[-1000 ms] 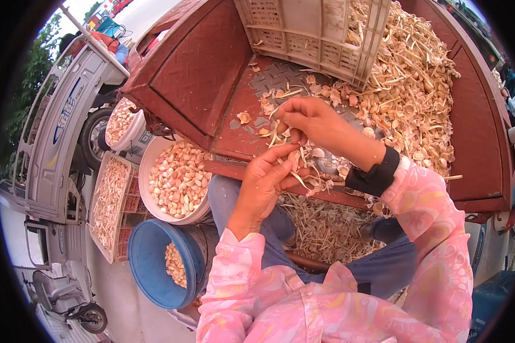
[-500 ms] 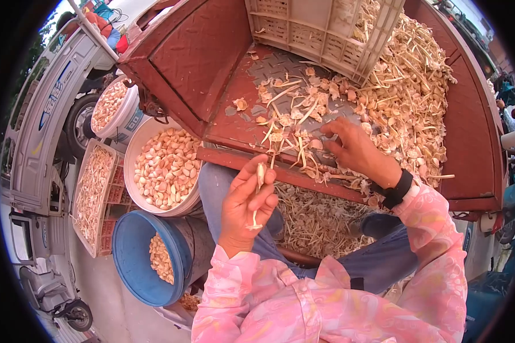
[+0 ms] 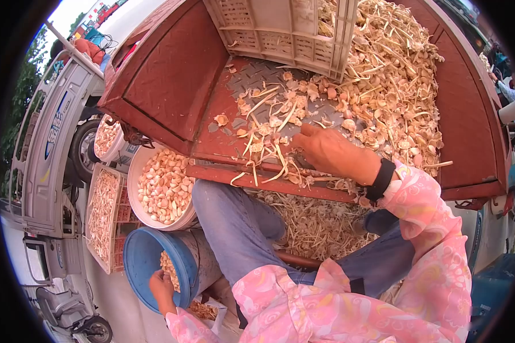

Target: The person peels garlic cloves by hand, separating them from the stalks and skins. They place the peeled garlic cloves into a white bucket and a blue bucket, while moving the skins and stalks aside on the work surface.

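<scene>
Garlic pile (image 3: pixel 390 97), upper right of frame, lies up & right of R hand (image 3: pixel 339 153), the nearer one; R grip curled by husk scraps (image 3: pixel 262 143), can't tell if holding; L hand (image 3: pixel 163 291) at blue bucket (image 3: pixel 141 257), lower left, grip contents unclear

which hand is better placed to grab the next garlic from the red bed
The right hand, likely: it is beside the garlic in the red bed, while the left hand is down at the blue bucket.
</scene>
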The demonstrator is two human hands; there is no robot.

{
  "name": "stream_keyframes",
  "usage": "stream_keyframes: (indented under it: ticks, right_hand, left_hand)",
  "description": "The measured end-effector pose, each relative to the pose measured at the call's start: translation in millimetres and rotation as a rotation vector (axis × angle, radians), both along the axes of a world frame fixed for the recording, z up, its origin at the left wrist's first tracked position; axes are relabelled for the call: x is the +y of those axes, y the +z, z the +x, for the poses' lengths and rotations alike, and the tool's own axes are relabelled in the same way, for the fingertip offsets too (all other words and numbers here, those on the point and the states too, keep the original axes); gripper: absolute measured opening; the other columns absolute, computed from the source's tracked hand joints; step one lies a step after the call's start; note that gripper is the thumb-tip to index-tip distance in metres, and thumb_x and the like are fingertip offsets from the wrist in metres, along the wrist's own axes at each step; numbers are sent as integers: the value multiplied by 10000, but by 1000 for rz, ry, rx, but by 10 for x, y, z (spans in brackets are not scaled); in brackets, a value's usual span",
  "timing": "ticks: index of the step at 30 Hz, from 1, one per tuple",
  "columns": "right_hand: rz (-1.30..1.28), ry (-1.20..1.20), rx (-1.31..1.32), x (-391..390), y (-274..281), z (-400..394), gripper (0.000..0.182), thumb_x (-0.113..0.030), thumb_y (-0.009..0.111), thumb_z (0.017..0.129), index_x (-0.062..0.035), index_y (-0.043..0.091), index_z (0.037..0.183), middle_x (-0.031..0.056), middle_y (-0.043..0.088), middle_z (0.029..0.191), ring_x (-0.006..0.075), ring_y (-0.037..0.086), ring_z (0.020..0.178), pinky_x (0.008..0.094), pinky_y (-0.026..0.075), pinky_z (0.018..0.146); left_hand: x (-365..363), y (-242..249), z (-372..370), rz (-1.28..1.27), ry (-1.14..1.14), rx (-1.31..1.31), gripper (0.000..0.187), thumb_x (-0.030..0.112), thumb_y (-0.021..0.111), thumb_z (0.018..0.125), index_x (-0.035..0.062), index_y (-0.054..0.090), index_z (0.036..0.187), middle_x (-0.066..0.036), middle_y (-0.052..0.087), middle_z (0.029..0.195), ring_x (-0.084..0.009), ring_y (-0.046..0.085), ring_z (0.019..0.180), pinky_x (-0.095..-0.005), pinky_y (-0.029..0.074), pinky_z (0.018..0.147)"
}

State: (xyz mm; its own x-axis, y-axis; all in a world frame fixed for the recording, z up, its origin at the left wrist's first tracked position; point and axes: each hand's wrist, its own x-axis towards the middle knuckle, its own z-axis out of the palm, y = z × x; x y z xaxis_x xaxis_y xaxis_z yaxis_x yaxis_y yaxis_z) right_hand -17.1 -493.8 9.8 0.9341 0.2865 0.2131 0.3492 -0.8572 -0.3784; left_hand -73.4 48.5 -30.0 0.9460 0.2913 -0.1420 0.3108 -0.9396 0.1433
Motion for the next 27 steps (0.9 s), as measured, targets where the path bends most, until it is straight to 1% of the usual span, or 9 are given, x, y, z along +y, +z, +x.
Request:
stream_keyframes:
  ticks: [2,4,6,8,11,15,16,24,27]
  right_hand:
    - [131,-75,-67,-120,-71,-76,117,-45,544,793,-2,553,901,177,561,800,334,608,683,400,481,588]
    - [368,-202,184,-159,161,-184,118,-63,547,828,8,552,922,146,576,759,262,608,655,351,478,581]
    - [761,-290,430,-132,219,-286,131,-106,571,883,7,562,949,66,587,700,120,575,631,259,455,568]
    - [939,-207,408,-61,144,-335,132,-104,581,887,2,569,966,39,584,710,98,563,628,242,453,572]
    - [1000,-124,299,79,59,-441,123,-92,616,870,-25,591,970,26,570,741,101,564,670,241,455,599]
    - [705,-33,9,73,86,-520,140,-69,643,830,-46,613,964,53,561,774,126,569,717,259,460,612]
    - [629,-25,-63,40,72,-515,146,-67,647,821,-42,614,961,57,563,774,129,573,710,259,460,609]
    - [761,-215,85,-45,132,-580,78,-44,646,800,-28,638,876,73,603,820,153,600,667,266,465,586]
    - [595,-147,-41,-82,139,-565,81,-45,646,809,-18,634,885,60,597,813,117,586,678,250,460,590]
  left_hand:
    - [-295,40,-49,-131,-29,-34,296,95,599,833,-62,600,1085,-174,650,956,-249,635,833,-341,491,748]
    - [-855,359,69,-446,-74,-232,336,136,629,826,-61,598,1097,-168,642,999,-253,635,824,-360,494,754]
    - [-1604,828,136,-830,-308,-13,435,200,658,829,-52,559,1170,-160,577,1143,-244,608,926,-367,476,823]
    - [-2235,804,199,-1035,-735,54,593,262,655,849,-30,428,1312,-159,485,1253,-245,553,1040,-358,444,889]
    - [-3177,571,278,-1617,-574,379,751,365,595,893,-6,210,1421,-178,468,1250,-270,533,1090,-359,437,916]
    - [-3696,242,326,-2056,-301,507,397,277,482,966,-8,472,1241,-71,603,916,-101,587,742,-199,474,644]
    - [-3786,239,268,-2039,-207,430,279,222,476,971,9,548,1136,-24,597,803,-43,522,637,-161,410,538]
    - [-3928,188,382,-2216,70,693,213,126,585,902,15,563,1082,-12,565,774,-26,469,610,-144,359,497]
    - [-3926,186,430,-2260,112,783,185,114,586,898,13,570,1053,-14,561,765,-25,467,604,-141,351,486]
